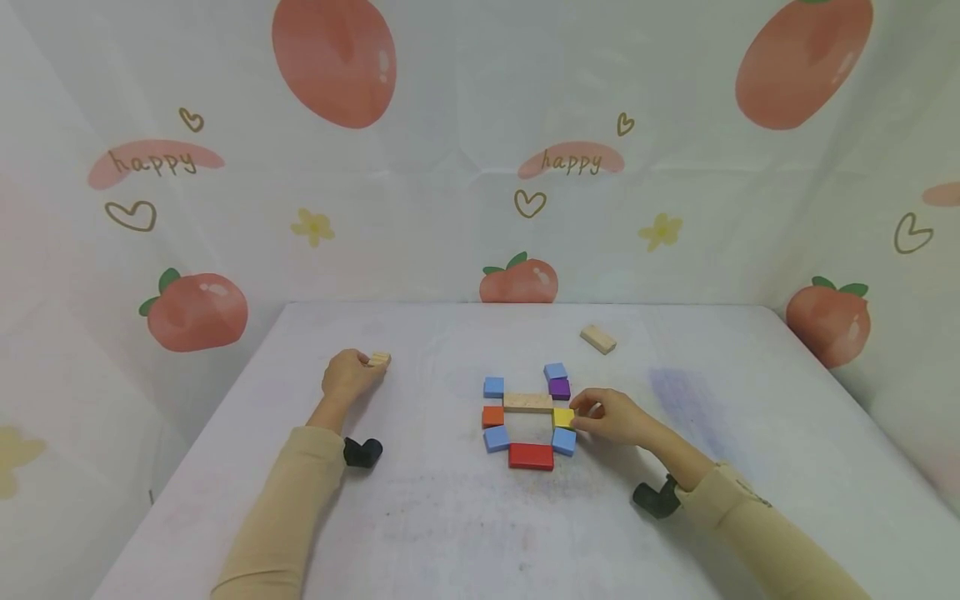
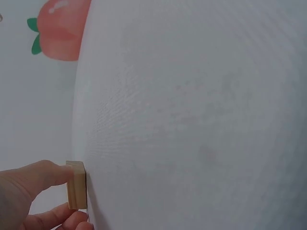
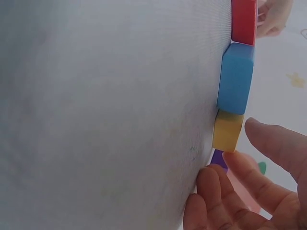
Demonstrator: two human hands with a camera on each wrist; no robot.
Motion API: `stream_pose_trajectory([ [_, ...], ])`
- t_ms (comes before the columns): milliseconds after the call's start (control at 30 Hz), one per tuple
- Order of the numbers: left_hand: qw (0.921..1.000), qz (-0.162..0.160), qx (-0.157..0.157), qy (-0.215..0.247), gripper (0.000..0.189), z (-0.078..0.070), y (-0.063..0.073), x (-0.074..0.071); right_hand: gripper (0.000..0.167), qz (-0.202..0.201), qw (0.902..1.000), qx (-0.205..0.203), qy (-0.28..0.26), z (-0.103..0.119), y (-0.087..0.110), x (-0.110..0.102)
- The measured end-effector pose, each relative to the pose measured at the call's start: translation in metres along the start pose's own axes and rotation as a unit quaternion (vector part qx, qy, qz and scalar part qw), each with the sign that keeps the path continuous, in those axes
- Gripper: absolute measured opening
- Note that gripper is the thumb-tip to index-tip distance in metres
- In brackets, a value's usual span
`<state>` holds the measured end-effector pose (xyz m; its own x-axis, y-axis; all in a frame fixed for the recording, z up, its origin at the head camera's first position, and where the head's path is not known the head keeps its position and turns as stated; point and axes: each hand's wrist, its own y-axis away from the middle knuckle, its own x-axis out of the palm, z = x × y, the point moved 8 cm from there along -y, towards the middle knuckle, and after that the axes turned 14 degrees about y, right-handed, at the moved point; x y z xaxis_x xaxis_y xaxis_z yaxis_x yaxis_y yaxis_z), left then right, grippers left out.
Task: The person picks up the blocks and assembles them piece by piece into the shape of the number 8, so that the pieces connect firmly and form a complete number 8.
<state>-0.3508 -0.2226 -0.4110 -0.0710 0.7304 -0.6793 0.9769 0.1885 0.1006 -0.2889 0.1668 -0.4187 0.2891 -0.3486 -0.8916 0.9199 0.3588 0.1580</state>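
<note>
My left hand (image 1: 351, 375) is at the table's far left. Its thumb and fingers pinch a plain wooden block (image 2: 77, 186) with lines along its side, close over the table. On the right, my right hand (image 1: 611, 417) reaches to a yellow block (image 1: 562, 418) in a ring of blocks. In the right wrist view, the index fingertip is at the yellow block's lower end, and the thumb (image 3: 268, 139) stands slightly off it. A blue block (image 3: 236, 79) and a purple block (image 3: 219, 159) flank the yellow one.
The ring also has a wooden plank (image 1: 527, 403), an orange block (image 1: 492, 417), a red block (image 1: 531, 457) and several blue blocks. Another wooden block (image 1: 597, 339) lies farther back on the right. A printed cloth hangs behind the white table (image 1: 435, 533).
</note>
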Motion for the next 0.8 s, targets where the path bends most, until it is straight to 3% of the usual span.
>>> stream_pose_trajectory([
  [400,0.9998,-0.010,0.003,0.014,0.056,-0.007,-0.001,0.000,0.024,-0.004,0.9999,-0.010,0.003,-0.001,-0.002,0.000],
  [800,0.9966,0.022,0.049,0.063,0.046,-0.032,0.001,0.023,0.024,0.001,1.0000,-0.005,-0.001,0.000,-0.001,0.001],
])
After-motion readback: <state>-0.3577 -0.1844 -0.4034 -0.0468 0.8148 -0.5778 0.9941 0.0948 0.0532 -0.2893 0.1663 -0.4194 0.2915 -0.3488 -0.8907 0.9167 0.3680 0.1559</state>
